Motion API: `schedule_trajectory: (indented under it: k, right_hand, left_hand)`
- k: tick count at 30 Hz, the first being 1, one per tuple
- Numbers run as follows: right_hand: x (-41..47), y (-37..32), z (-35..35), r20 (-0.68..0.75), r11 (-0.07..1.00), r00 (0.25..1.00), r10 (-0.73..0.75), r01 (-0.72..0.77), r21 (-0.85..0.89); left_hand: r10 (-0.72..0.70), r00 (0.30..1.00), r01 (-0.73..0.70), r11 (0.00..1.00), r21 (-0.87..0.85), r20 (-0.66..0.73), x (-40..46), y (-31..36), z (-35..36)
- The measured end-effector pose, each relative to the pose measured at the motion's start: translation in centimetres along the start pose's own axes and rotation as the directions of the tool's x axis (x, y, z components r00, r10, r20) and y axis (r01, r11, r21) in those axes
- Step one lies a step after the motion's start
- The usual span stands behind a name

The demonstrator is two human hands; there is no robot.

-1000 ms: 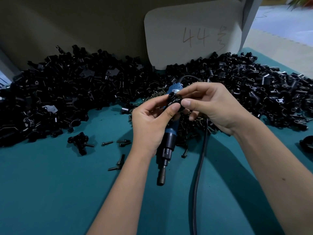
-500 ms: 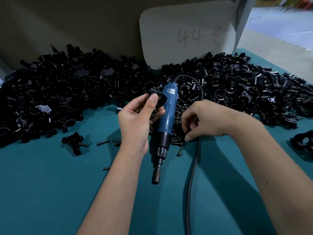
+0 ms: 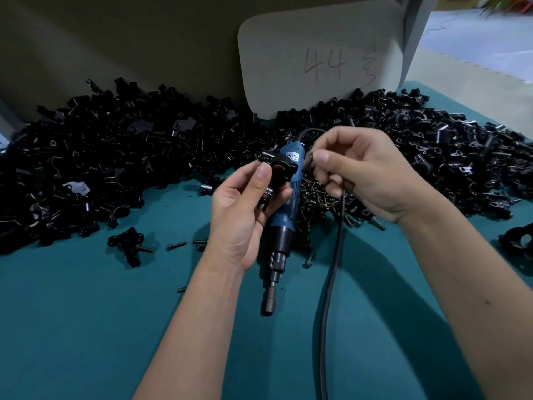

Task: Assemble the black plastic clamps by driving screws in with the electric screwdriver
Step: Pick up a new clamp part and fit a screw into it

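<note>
Above the teal table | left hand grips black clamp | right hand pinches screw | electric screwdriver lies beneath, between them

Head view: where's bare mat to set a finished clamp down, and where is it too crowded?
Free: the teal mat near left, below the loose clamp and stray screws; also near right, between the cord and the right forearm. Crowded: the clamp pile across the back and the screw heap beside the screwdriver.
</note>
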State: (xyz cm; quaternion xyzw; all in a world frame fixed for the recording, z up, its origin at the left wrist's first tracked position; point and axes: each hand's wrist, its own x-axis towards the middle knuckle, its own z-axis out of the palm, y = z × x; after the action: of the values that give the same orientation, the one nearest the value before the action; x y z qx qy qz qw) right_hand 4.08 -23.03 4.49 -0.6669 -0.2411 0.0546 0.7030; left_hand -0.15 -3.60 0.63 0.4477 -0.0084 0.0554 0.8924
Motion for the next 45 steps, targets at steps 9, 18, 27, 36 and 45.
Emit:
schedule_trajectory:
  k: [9, 18, 27, 36, 45]
  right_hand:
    - [0.6, 0.4, 1.7, -0.112, 0.984, 0.978, -0.176, 0.174, -0.026]
    - [0.7, 0.3, 1.6, -0.051, 0.985, 0.987, -0.152, 0.147, -0.09]
    - [1.2, 1.7, 2.9, -0.095, 0.963, 0.975, -0.201, 0.179, -0.201]
    - [1.3, 2.3, 3.6, -0.156, 0.918, 0.933, -0.323, 0.27, -0.289]
    - [1.4, 2.5, 3.9, -0.191, 0.937, 0.94, -0.283, 0.228, -0.266]
  left_hand:
    - [0.041, 0.998, -0.044, 0.997, 0.071, 0.042, 0.0, -0.9, 0.3]
    - [0.034, 0.999, -0.037, 0.997, 0.073, 0.041, 0.0, -0.9, 0.0]
    - [0.05, 0.998, -0.052, 0.997, 0.049, 0.04, -0.1, -0.9, 0.1]
    - [0.027, 1.0, -0.027, 0.998, 0.06, -0.007, 0.2, -0.8, 0.0]
    - [0.052, 0.998, -0.049, 0.996, 0.08, -0.027, 0.0, -0.8, 0.2]
